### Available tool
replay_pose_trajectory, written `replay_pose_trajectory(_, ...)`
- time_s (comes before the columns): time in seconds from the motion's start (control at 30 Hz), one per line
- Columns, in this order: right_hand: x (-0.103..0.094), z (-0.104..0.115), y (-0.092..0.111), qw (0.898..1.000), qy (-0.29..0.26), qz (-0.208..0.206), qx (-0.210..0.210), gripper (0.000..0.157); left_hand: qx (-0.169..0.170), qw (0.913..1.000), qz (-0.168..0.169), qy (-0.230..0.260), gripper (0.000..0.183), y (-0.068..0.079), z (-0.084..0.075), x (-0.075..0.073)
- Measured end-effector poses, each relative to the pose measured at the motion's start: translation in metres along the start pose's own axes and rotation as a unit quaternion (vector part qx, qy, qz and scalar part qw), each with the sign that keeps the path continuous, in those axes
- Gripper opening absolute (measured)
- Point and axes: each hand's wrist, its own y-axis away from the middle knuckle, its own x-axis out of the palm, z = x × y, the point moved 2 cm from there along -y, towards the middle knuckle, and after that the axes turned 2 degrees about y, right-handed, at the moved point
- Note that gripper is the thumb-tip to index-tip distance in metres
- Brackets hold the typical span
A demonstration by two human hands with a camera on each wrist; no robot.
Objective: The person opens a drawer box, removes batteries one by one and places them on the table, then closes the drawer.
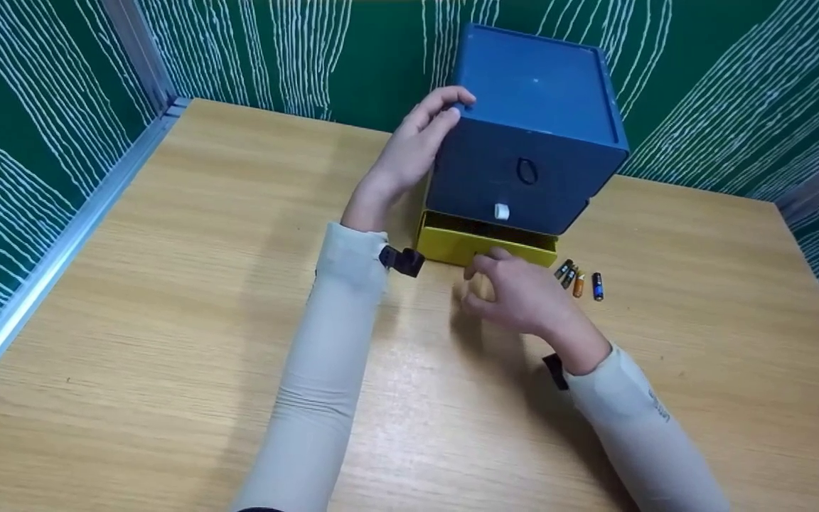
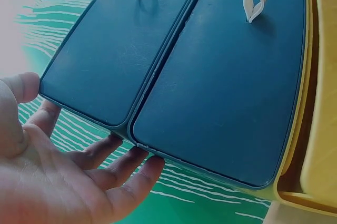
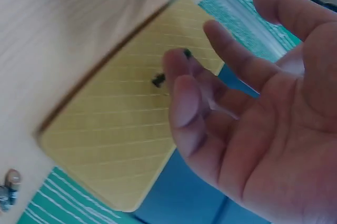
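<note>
A plastic drawer unit [image 1: 541,85] has dark blue upper drawers and a yellow bottom drawer [image 1: 445,242], which stands partly pulled out. My left hand [image 1: 409,149] rests against the unit's left side, thumb near the top front edge; in the left wrist view its fingers spread along the side. My right hand [image 1: 523,291] is at the yellow drawer's front, fingers loosely bent and thumb apart. In the right wrist view, the fingertips [image 3: 176,63] partly cover a small dark pull loop [image 3: 158,80] on that front. Whether they touch it is unclear.
Several small batteries [image 1: 579,284] lie on the wooden table [image 1: 189,284] right of the yellow drawer. A white pull loop [image 1: 501,211] and a dark pull loop [image 1: 527,171] are on the blue drawers. Green walls with white lines [image 1: 374,64] surround the table.
</note>
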Motion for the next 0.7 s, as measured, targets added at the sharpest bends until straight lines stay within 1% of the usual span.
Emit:
replay_pose_trajectory(0.13, -0.005, 0.008, 0.009, 1.0, 0.023, 0.005, -0.018, 0.031, 0.009, 1.0, 0.003, -0.001, 0.024, 0.0, -0.001, 0.0)
replay_pose_trajectory(0.33, -0.009, 0.016, 0.02, 0.998, 0.043, 0.047, -0.025, 0.03, 0.009, 0.9999, 0.004, -0.003, 0.024, 0.0, -0.001, 0.0)
replay_pose_trajectory(0.57, -0.016, 0.025, 0.032, 0.996, 0.048, 0.061, -0.045, 0.031, 0.009, 0.9999, 0.004, 0.002, 0.024, -0.001, 0.001, -0.001)
replay_pose_trajectory(0.7, -0.018, 0.03, 0.038, 0.994, 0.05, 0.076, -0.054, 0.029, 0.016, 0.9998, 0.003, -0.008, 0.025, -0.001, 0.001, 0.0)
